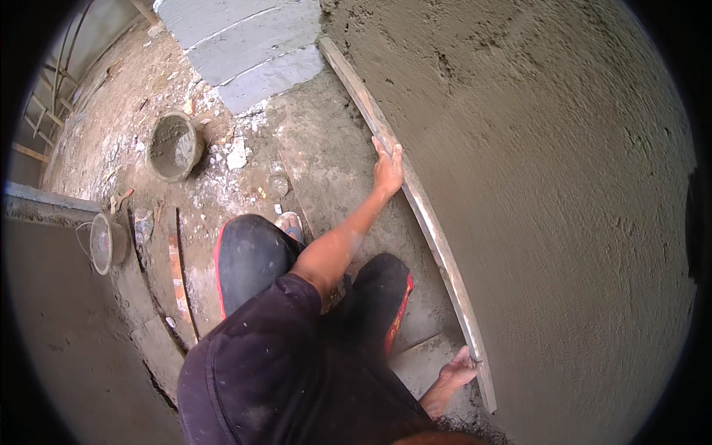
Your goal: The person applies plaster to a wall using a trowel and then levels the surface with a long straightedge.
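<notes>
A long, cement-smeared straightedge bar (pixel 436 241) runs diagonally along the wet, grey plastered wall (pixel 564 208). My left hand (pixel 387 167) is wrapped around its upper half, arm stretched out. Lower down, near the bar's bottom end, my right hand (pixel 458 367) also grips it, fingers curled at the edge. My dark-trousered knees are bent beside it, over a rough grey cement strip (pixel 304 126) at the wall's foot.
Pale grey blocks (pixel 245 52) stand at the top. On the rubble-strewn ground (pixel 104 141) are a mortar bucket (pixel 174 148), a smaller bucket (pixel 110 245) and a long narrow strip (pixel 178 274). Poles (pixel 44 111) stand at the far left.
</notes>
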Action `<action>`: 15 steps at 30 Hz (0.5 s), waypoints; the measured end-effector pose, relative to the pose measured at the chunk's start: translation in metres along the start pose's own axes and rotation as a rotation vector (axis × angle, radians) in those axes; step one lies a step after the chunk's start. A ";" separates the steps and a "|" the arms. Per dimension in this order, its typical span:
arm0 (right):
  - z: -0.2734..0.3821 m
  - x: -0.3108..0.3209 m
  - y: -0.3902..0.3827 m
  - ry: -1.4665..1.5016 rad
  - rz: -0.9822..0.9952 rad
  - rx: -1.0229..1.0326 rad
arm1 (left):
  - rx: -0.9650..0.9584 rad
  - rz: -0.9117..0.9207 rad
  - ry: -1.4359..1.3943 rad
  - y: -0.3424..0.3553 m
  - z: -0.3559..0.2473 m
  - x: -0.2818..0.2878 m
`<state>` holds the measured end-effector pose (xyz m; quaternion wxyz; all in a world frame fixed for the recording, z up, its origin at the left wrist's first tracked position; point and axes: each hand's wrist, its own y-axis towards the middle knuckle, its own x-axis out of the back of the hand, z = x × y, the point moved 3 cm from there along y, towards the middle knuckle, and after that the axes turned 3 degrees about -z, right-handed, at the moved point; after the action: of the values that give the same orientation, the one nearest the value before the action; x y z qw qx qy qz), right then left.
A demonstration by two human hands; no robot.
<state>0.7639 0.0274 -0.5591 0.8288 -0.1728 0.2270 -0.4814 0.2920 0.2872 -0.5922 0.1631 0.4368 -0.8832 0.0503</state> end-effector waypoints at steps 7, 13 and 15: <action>0.060 0.153 0.098 -0.340 -0.142 0.336 | 0.202 0.318 -0.043 -0.152 -0.030 -0.031; 0.013 0.155 0.117 -0.179 0.071 -0.015 | 0.274 0.283 -0.058 -0.097 -0.007 -0.039; -0.019 0.076 0.075 -0.074 0.129 -0.167 | 0.125 0.124 -0.003 -0.041 0.036 -0.016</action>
<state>0.8409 -0.0047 -0.6292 0.8487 -0.2439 0.2462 -0.3996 0.3248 0.2661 -0.6334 0.1305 0.3907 -0.9040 0.1147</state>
